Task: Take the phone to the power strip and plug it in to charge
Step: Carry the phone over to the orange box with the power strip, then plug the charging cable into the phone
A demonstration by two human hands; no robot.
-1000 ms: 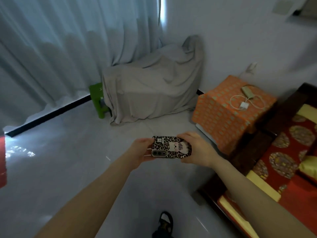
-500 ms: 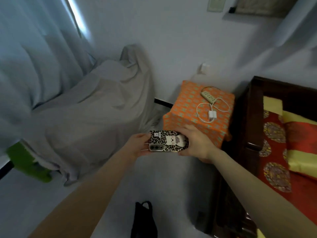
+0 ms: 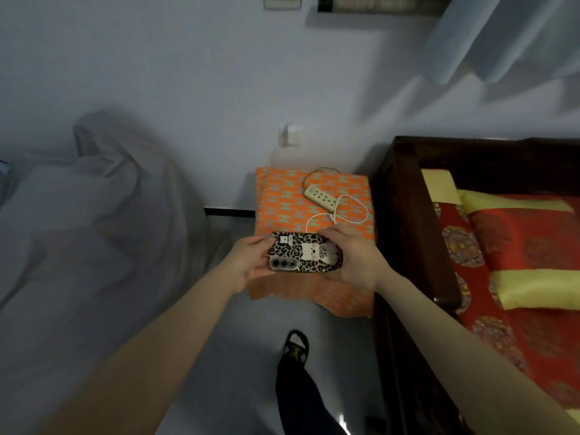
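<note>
I hold a phone [image 3: 306, 252] in a leopard-print case sideways, its back and camera lenses facing up. My left hand [image 3: 248, 263] grips its left end and my right hand [image 3: 351, 255] grips its right end. The phone hovers over the near edge of a stand covered in orange patterned cloth [image 3: 279, 202]. A cream power strip [image 3: 321, 196] lies on that stand, just beyond the phone. A white charging cable [image 3: 351, 211] loops beside the strip; its near end is hidden behind my right hand.
A dark wooden bed frame [image 3: 405, 221] with a red and yellow cover [image 3: 518, 246] stands to the right of the stand. A grey sheet [image 3: 94, 221] drapes furniture on the left. My foot in a black sandal [image 3: 295, 350] is on the pale floor below.
The view has closed in on the orange stand, which now sits right under my hands. Both hands still hold the phone the same way.
</note>
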